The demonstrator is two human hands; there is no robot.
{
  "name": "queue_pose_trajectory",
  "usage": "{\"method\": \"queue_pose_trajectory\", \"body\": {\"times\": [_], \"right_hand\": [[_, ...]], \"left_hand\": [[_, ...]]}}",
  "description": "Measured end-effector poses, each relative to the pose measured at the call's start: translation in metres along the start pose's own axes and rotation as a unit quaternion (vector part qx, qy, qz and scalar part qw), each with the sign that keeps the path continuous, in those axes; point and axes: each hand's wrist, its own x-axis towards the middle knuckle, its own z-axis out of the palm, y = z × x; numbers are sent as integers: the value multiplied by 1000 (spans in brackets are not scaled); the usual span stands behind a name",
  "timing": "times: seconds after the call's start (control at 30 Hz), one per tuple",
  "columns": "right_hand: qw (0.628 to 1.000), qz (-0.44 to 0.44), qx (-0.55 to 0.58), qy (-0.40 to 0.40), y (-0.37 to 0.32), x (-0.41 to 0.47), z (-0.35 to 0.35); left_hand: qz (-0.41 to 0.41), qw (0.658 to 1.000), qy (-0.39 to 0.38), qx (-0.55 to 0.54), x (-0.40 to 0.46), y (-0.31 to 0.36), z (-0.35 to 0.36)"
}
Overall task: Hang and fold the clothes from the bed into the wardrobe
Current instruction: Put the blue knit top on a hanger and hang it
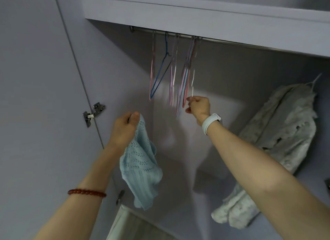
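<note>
Up inside open pale lilac wardrobe (44, 61): left hand (125, 127) pinching light blue knitted garment (141, 168), hanging below fist. Right hand (199, 107), fingers curled, gripping bottom of thin coloured wire hangers (185, 78) on metal rail (178, 35). Whitish lacy garment (278, 141) on hanger, far right. Blurred by motion.

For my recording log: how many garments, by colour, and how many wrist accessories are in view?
Light blue knit garment, held by the left hand: 1
Pale grey-white garment on a hanger: 1
Red bead bracelet: 1
White wristband: 1
Total: 4
</note>
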Motion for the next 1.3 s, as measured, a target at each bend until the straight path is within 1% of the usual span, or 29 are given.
{"method": "queue_pose_trajectory", "body": {"times": [0.13,0.27,0.37,0.47,0.53,0.67,0.77,0.9,1.03,1.1,1.17,1.23,1.3], "right_hand": [[995,6,49,82,-2,-1,-6],[993,-17,33,111,1,-16,-24],[994,-26,49,97,15,-43,-37],[991,-12,105,87,39,-83,-47],[990,-1,110,82,64,-115,-53],[992,56,99,61,117,-182,-64],[987,99,122,37,142,-226,-75],[979,142,145,-17,157,-267,-88],[971,178,132,-86,160,-288,-104],[973,176,86,-124,158,-293,-114],[974,172,69,-133,155,-289,-122],[972,167,117,-119,145,-281,-125],[954,162,237,-85,128,-266,-123]], "left_hand": [[-14,1000,-16,7,-7,-3,-5],[-22,999,-37,5,-16,-4,-5],[-40,997,-66,13,-25,-11,-2],[-49,992,-110,24,-40,-18,4],[-63,988,-136,31,-51,-23,12],[-106,978,-176,24,-75,-35,32],[-116,965,-234,29,-92,-49,55],[-95,945,-311,30,-112,-58,89],[-74,951,-300,22,-125,-56,105],[-32,952,-303,37,-134,-56,105],[13,947,-317,55,-143,-56,102],[57,936,-337,81,-150,-58,96],[86,924,-355,113,-154,-58,89]]}}
